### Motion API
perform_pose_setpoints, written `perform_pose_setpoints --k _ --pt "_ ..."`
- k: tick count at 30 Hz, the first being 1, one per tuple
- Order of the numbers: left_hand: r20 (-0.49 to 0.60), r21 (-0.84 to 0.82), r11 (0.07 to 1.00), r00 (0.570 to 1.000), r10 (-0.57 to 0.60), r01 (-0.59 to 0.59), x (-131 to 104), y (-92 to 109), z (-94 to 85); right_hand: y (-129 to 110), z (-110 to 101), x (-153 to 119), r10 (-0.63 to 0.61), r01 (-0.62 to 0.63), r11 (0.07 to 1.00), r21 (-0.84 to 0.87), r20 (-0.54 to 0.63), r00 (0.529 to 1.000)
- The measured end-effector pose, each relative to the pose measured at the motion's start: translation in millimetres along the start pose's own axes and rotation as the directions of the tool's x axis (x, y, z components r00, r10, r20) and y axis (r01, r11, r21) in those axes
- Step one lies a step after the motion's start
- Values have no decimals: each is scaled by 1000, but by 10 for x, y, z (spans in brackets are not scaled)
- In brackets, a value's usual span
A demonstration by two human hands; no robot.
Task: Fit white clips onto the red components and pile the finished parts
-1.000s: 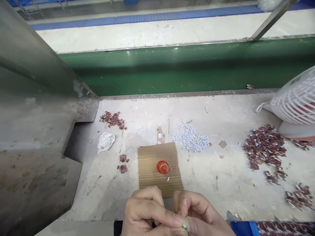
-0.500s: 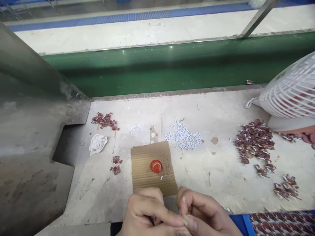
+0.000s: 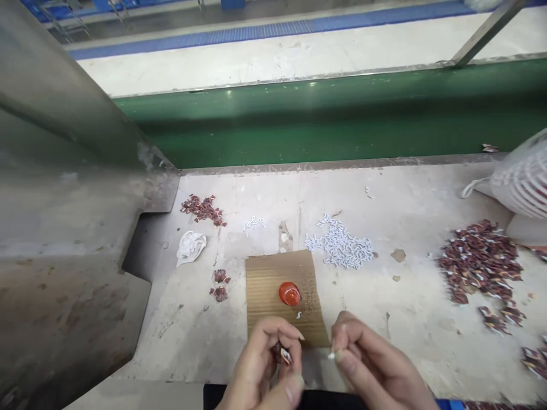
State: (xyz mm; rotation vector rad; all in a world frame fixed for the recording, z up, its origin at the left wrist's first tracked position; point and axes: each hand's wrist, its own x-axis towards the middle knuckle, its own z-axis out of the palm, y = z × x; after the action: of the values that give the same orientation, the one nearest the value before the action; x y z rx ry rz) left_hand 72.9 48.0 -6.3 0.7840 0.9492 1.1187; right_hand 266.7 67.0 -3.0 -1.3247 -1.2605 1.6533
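My left hand point(image 3: 256, 364) curls around a small dark-red piece point(image 3: 285, 356) with white and yellow markings, partly hidden by the fingers. To its right, my right hand point(image 3: 378, 361) pinches a tiny white piece point(image 3: 331, 356) between thumb and forefinger. The two hands are apart at the near edge of a square of brown cardboard point(image 3: 265, 285). On that cardboard sit a shallow red dish point(image 3: 289, 294) with a glossy surface and one small white curved piece point(image 3: 299, 314). A pile of similar white curved pieces point(image 3: 346, 245) lies just beyond the cardboard.
Dark-red pieces form a large pile point(image 3: 478, 262) at right and a smaller one point(image 3: 203, 209) at left. A crumpled white cloth or tissue point(image 3: 191, 247) lies left. A metal panel point(image 3: 77, 228) borders the left side, a white net bag point(image 3: 523, 176) the right, a green strip point(image 3: 299, 125) the back.
My hands have separated from where they met, the right moving away with the tiny white piece. The dark-red piece now shows in my left hand. The whole view has shifted slightly.
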Motion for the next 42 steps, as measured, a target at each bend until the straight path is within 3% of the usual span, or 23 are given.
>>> perform_pose_setpoints --k 2,4,6,8,9,11,13,14,18,23,25,29,36,42 --pt "-69 111 992 996 -51 58 -64 30 -104 -37 -153 163 -93 95 951 -296 23 995" --pt "-130 195 973 987 -96 120 -114 27 -229 -79 -274 329 -162 185 835 -518 89 983" --pt "-174 232 961 979 -111 150 -141 7 -361 -123 -332 461 -174 237 737 -632 161 971" --pt "-185 372 923 982 -36 104 -144 -6 -492 -169 -335 543 -157 268 682 -680 222 962" --pt "-163 508 860 985 48 42 -139 -6 -558 -193 -324 568 -158 291 662 -690 250 955" --pt "-69 758 645 972 226 -97 -127 2 -692 -234 -297 596 -170 341 613 -713 302 938" --pt "40 876 438 935 352 -202 -121 4 -819 -263 -273 612 -171 378 532 -757 341 924" --pt "79 895 379 919 387 -236 -123 -3 -873 -272 -264 621 -164 391 490 -779 358 919" --pt "183 934 205 884 431 -293 -168 -59 -990 -288 -220 679 -146 436 390 -811 412 899" --pt "237 962 42 901 362 -270 -271 -25 -1017 -338 -138 778 -128 492 328 -806 478 869" --pt "207 970 48 915 345 -238 -290 27 -1034 -368 -113 810 -119 508 309 -804 498 859" --pt "185 955 166 929 322 -248 -287 116 -1042 -416 -89 846 -100 527 273 -805 521 847" --pt "130 959 240 987 92 -149 -340 184 -1026 -460 -66 848 -31 559 203 -804 565 824" --pt "143 945 296 990 5 -138 -322 243 -1009 -495 -31 877 -4 565 182 -805 574 819"
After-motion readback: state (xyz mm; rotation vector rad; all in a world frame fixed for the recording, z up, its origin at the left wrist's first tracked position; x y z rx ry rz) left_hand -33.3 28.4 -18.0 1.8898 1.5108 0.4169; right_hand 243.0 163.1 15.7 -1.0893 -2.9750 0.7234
